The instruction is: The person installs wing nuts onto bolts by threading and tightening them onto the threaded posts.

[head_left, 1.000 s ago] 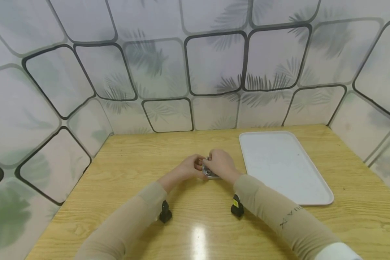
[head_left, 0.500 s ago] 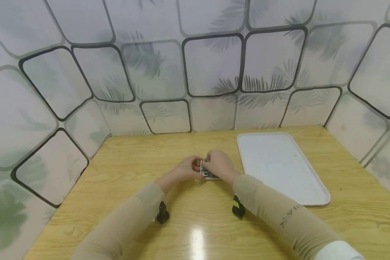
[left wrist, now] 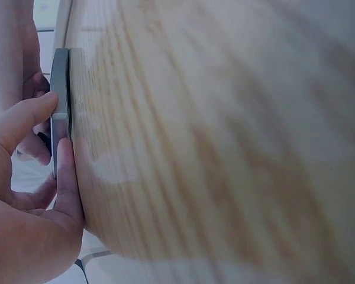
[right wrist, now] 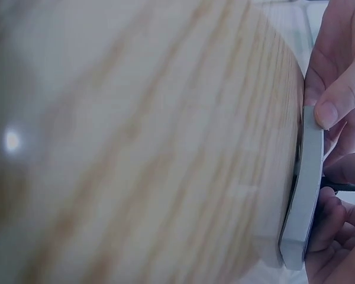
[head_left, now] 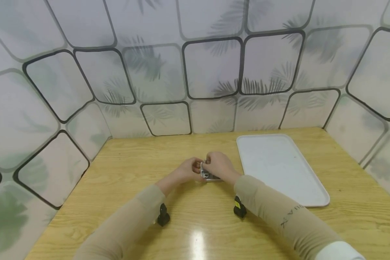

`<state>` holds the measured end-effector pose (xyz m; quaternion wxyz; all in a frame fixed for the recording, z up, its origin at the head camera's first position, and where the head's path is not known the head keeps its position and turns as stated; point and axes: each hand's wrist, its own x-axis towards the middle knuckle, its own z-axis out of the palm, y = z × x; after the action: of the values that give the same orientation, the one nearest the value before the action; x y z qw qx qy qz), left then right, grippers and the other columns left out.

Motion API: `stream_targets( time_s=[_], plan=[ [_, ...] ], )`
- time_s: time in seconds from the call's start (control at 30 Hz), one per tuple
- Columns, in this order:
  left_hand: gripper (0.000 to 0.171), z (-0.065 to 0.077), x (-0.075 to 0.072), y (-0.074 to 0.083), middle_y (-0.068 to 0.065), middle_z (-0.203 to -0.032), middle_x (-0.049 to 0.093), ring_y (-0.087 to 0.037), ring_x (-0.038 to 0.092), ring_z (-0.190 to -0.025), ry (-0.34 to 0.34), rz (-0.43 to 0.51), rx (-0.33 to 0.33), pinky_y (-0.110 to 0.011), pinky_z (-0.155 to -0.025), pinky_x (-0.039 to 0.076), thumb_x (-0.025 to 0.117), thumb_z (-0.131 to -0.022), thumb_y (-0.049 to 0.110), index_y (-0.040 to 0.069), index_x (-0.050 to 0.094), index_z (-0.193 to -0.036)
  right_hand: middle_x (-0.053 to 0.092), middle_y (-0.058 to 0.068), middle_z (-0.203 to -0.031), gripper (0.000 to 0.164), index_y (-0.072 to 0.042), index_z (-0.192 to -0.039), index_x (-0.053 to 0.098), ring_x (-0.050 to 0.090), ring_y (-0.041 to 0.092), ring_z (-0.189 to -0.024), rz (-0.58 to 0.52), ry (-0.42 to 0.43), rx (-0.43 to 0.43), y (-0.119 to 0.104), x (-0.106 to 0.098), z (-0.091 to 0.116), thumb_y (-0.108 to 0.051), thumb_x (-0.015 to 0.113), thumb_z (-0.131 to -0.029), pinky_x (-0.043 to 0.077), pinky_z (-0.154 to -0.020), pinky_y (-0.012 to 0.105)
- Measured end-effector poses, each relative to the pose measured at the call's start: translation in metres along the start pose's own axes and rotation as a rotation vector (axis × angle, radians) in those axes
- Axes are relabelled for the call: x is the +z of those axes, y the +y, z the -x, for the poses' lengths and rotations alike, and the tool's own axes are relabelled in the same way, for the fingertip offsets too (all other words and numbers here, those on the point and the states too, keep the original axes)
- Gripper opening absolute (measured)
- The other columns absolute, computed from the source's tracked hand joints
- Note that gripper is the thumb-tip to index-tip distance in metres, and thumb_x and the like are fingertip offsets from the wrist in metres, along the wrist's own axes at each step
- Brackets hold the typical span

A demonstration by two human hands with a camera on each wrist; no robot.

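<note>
A flat device with a silver-grey rim and a dark, detailed inner face [head_left: 211, 177] lies on the wooden table between both hands. My left hand [head_left: 186, 169] holds its left end, thumb on the upper edge and fingers along the side; the left wrist view shows this grip on the grey rim [left wrist: 60, 83]. Over the device's face, my right hand [head_left: 220, 165] pinches a small black rod-like piece [right wrist: 338, 186] with curled fingers. That piece sits close against the device, and its lower end is hidden. In the right wrist view, the rim [right wrist: 307, 177] stands close to the tabletop.
A white rectangular tray [head_left: 279, 166] lies at the right, beside the right forearm. Patterned cloth walls [head_left: 214, 68] enclose the back and sides of the wooden table [head_left: 143, 155]. Black wrist-worn cameras hang below the left cuff [head_left: 163, 215] and right cuff.
</note>
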<state>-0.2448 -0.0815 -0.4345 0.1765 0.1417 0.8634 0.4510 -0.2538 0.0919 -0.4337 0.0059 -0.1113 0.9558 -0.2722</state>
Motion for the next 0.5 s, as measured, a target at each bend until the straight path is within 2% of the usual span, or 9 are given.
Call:
stream_targets(
  time_s=[0.3, 0.5],
  plan=[
    [0.078, -0.0004, 0.0012, 0.0012, -0.017, -0.139, 0.063, -0.026, 0.062, -0.120, 0.002, 0.029, -0.014, -0.040, -0.109, 0.054, 0.088, -0.081, 0.005, -0.001, 0.051, -0.150, 0.071, 0.005, -0.086, 0.019, -0.007, -0.087, 0.070, 0.060, 0.017, -0.076, -0.006, 0.008, 0.013, -0.0008, -0.0041, 0.0041, -0.024, 0.074, -0.096, 0.046, -0.065, 0.026],
    [0.080, 0.0039, 0.0048, 0.0014, -0.016, -0.132, 0.065, -0.024, 0.062, -0.115, 0.040, 0.022, -0.005, -0.039, -0.105, 0.054, 0.089, -0.080, 0.003, -0.003, 0.051, -0.150, 0.076, 0.008, -0.094, 0.019, -0.005, -0.095, 0.073, 0.065, 0.018, -0.080, -0.029, 0.023, 0.002, 0.0006, -0.0040, 0.0081, -0.024, 0.075, -0.095, 0.055, -0.071, 0.030]
  ],
)
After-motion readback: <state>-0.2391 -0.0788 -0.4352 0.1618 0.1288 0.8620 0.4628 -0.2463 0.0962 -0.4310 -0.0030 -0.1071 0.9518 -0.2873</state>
